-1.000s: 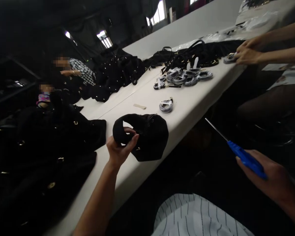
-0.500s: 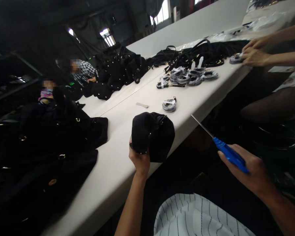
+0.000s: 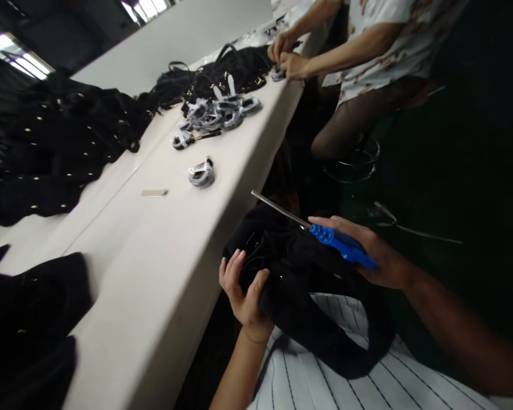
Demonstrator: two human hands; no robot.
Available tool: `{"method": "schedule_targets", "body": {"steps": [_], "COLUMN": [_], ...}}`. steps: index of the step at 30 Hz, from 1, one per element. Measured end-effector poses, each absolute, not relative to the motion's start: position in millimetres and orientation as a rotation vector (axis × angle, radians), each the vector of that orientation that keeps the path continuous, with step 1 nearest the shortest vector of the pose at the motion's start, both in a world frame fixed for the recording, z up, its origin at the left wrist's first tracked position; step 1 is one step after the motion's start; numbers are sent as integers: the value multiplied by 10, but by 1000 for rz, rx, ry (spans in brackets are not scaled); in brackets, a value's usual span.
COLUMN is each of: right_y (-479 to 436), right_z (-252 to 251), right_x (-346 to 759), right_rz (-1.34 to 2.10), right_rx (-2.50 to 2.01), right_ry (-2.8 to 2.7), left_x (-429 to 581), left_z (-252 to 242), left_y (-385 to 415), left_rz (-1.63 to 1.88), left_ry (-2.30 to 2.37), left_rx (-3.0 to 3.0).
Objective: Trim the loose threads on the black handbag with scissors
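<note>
Off the smooth white table since a moment ago, the soft black bag now sits just past its near edge. The left hand curls around its fabric. The right hand grips a blue-handled metal tool against the bag. Farther up the table lie coiled grey bundles and dark studded bags, in a dim room.

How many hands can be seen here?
4. The left hand clutches a black bag at the lap; the right hand holds a blue-handled tool above it; a co-worker's upper hand and lower hand meet at the table's far end. More may be hidden.
</note>
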State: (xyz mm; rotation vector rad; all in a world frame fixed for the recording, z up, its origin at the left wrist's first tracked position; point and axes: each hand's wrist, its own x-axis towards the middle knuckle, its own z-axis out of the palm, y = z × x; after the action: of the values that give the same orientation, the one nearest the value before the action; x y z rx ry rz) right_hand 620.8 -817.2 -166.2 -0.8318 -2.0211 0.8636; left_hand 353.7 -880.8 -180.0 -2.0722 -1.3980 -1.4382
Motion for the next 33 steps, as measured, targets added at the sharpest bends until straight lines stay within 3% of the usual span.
{"method": "schedule_targets", "body": {"steps": [4,13,21,28,30,33], "right_y": [-8392,-8388,-8433,-8681,-8744,-8789], "right_z": [-1802,-1953,-2064,-1863,-1746,-1655], "right_x": [6181,6060,6046,5903,5869,5918], "right_rz": [814,188,-13,12,16,78], "right_rx": [-963,-1260,-1241,-1132,-1114,-1151], "right_ry": [-1900,-1553,-1544,-1624,-1602,-1541], "left_x": [3616,3423,3228,2933,2839,2905], "left_z": [-1932,-2246,-2475,-2139,-1988,-1776], "left_y": [-8786,-9110,-9263,-8980,-8801,-8528], "left_rz": [-1448,-1522,-1132,-748,-885,-1121], "left_ry": [-1365,-1639,-1849,-1893,-1798,-2074], "left_rx": [-2234,-2682,-3074,-3672,-3796,-3573]}}
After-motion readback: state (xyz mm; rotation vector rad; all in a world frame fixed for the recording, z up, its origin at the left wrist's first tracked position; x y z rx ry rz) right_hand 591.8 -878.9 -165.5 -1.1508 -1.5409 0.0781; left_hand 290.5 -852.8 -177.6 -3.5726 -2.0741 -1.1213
